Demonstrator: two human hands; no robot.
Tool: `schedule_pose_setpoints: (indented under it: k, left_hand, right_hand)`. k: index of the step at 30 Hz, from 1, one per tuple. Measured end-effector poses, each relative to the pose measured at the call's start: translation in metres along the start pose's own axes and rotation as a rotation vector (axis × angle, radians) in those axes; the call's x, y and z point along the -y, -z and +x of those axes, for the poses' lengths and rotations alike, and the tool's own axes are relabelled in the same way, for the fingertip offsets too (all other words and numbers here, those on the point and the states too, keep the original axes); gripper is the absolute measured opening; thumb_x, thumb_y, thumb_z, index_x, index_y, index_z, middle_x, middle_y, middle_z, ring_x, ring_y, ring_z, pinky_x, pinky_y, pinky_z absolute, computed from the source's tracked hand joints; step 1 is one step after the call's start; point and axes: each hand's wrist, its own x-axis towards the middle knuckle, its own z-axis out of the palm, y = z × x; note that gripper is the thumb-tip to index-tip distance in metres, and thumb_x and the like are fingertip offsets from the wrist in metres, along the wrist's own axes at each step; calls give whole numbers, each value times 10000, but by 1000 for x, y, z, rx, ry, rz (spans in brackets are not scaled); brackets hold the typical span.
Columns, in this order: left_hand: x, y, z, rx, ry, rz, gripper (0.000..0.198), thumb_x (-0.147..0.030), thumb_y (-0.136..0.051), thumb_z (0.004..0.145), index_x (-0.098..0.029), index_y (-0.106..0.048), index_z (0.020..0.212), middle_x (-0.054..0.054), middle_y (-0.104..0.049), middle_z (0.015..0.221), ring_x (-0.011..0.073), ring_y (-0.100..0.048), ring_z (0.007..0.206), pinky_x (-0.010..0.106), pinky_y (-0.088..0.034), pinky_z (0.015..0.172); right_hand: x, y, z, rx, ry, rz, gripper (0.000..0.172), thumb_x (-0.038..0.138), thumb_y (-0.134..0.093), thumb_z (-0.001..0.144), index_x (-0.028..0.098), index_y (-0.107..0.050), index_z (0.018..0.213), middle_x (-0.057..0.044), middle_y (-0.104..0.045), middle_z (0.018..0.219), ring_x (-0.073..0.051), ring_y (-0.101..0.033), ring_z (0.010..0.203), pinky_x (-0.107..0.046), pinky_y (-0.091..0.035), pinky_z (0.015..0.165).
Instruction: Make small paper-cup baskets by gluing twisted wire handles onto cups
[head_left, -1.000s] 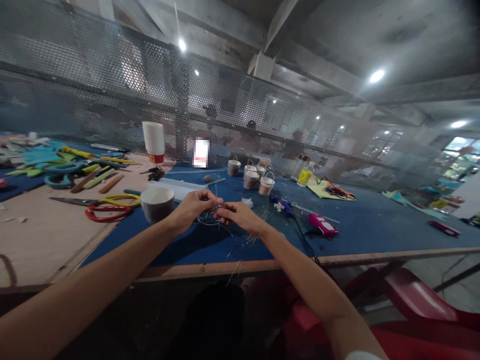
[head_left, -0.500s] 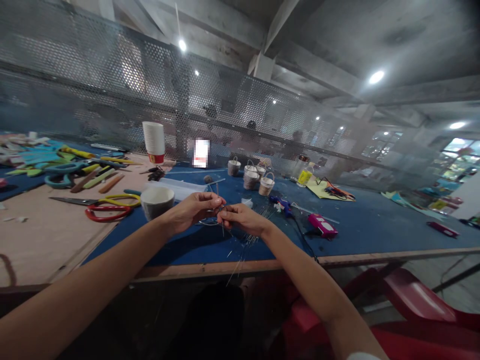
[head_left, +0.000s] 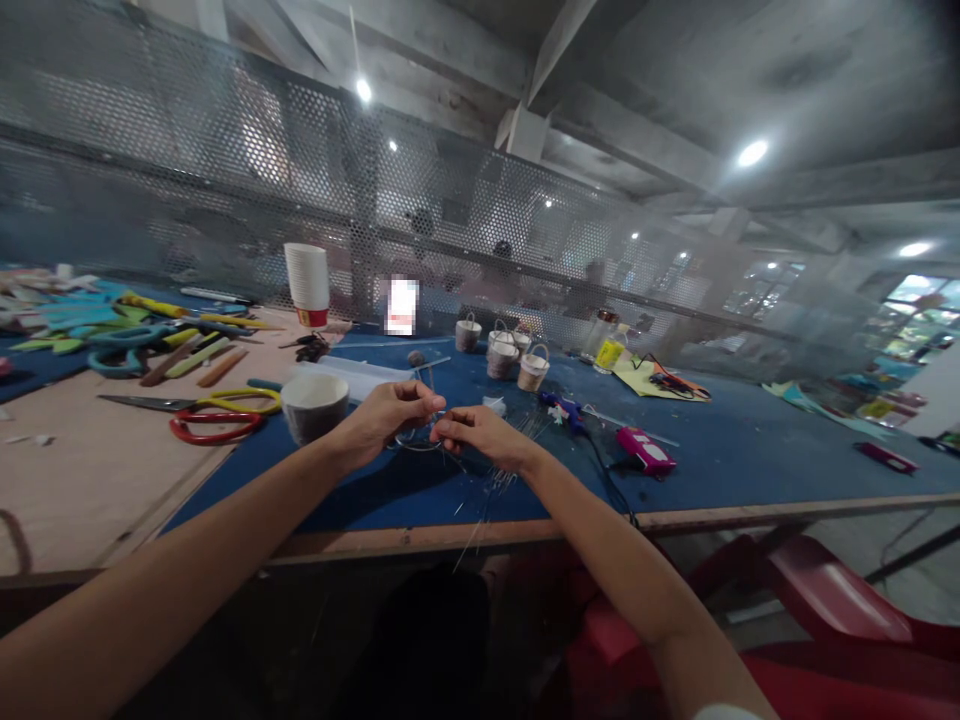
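left hand point(head_left: 394, 412), right hand point(head_left: 480, 435): fingertips pinched closed, whatever they grip too fine to tell | nearly meeting, probably for fine control | curved wire point(head_left: 418, 447) beneath, lower centre of frame

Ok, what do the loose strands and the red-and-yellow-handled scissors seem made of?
Loose strands: probably thin metal wire, shiny, from their pale glints. Scissors: blades likely metal, dull grey; handles probably smooth plastic, from their solid, even colour.
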Motion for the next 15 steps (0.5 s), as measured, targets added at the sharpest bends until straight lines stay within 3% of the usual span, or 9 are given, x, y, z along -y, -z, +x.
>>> schedule_pose_setpoints:
  k: [3, 6, 15]
  left_hand:
    - [1, 3, 1, 109, 28, -51, 201, -329, -818, 699, -171, -711, 764, 27, -695, 777, 130, -618, 680, 275, -481, 700]
    - [1, 4, 0, 171, -2, -31, 189, -338, -785, 742, -172, -695, 733, 26, -693, 740, 139, -630, 696, 288, -479, 729]
    - [1, -4, -2, 97, -96, 68, 250, -322, -787, 735, -167, -610, 654, 6, -644, 580, 130, -592, 565, 266, -431, 586]
  right_hand:
    - [0, 1, 0, -13, -18, 54, 370, 525, -687, 800, 158, -705, 847, 11, -578, 710, -89, -492, 640, -218, -387, 616]
    - [1, 1, 0, -10, -22, 58, 371, 523, -694, 794, 159, -717, 856, 9, -569, 707, -92, -482, 639, -222, -385, 614]
    - [-1, -1, 2, -9, 41, -39, 399, 528, -681, 805, 160, -747, 944, 7, -579, 717, -103, -492, 662, -237, -403, 651]
